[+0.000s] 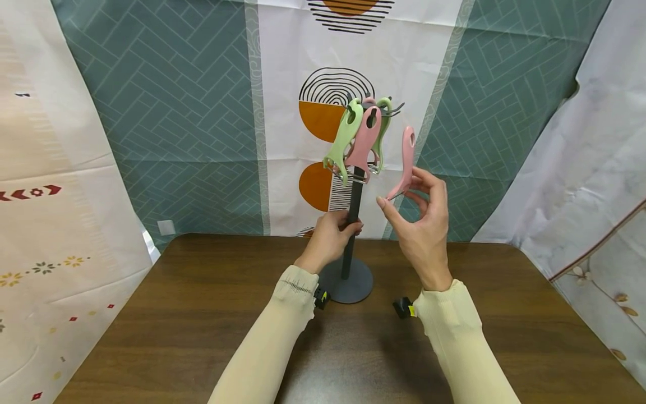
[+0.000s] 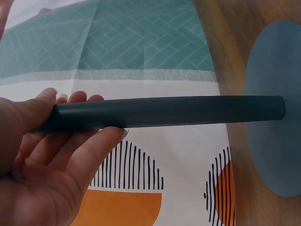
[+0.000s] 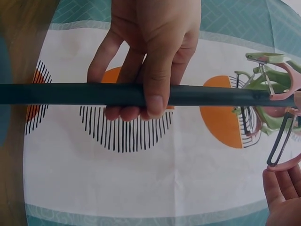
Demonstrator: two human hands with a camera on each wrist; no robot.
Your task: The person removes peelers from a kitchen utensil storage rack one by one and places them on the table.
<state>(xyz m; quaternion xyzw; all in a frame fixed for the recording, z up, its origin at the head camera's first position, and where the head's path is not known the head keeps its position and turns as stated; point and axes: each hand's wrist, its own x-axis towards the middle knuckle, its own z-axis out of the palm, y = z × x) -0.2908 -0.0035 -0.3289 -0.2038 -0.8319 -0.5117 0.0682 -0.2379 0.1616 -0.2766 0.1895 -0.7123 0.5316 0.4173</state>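
My left hand [image 1: 325,241] grips the dark pole [image 1: 355,199] of an upright stand; in the left wrist view its fingers and thumb wrap round the pole [image 2: 188,110]. To the right of the stand, my right hand [image 1: 426,227] pinches a pink peeler [image 1: 407,154] by its blade end, the handle pointing up. That peeler's metal blade [image 3: 281,141] shows at the right edge of the right wrist view. From hooks [image 1: 396,110] at the stand's top hang several peelers, among them a pink one [image 1: 364,140] in front and a green one [image 1: 345,134] to its left.
The stand's round dark base [image 1: 360,286] rests on a brown wooden table [image 1: 227,320], near its back edge. Behind it hangs a patterned cloth [image 1: 176,112] in teal and white. Light curtains [image 1: 565,185] close off both sides.
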